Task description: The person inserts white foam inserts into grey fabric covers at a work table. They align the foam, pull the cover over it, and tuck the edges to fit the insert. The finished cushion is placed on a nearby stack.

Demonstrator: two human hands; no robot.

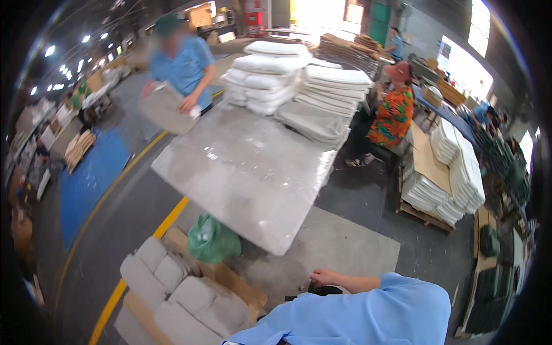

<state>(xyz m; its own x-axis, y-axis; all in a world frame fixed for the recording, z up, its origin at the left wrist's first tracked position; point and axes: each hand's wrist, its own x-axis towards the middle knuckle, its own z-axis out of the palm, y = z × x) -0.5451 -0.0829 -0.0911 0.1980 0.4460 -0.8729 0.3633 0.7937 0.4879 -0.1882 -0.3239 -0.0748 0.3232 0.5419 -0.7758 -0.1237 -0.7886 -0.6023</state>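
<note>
My right hand (pixel 324 277) is in front of my body at the lower middle, its forearm coming in from the right out of a blue sleeve. The fingers look curled down beside a black item (pixel 326 289) at my waist; what they hold, if anything, is hidden. My left hand does not show. Ahead stands a table (pixel 247 167) with a shiny, plastic-covered top. On its far side are stacks of white padded cushions (pixel 270 63) and a pile of pale grey ones (pixel 313 121). Below its near left corner sits a tied green bag (pixel 214 238).
Grey cushions (pixel 195 299) with cardboard are piled at lower left. Across the table, a person in blue (pixel 184 66) holds a grey padded piece (pixel 169 109). Another person in a patterned top (pixel 393 115) is right of the stacks. A loaded pallet (pixel 428 215) stands at right.
</note>
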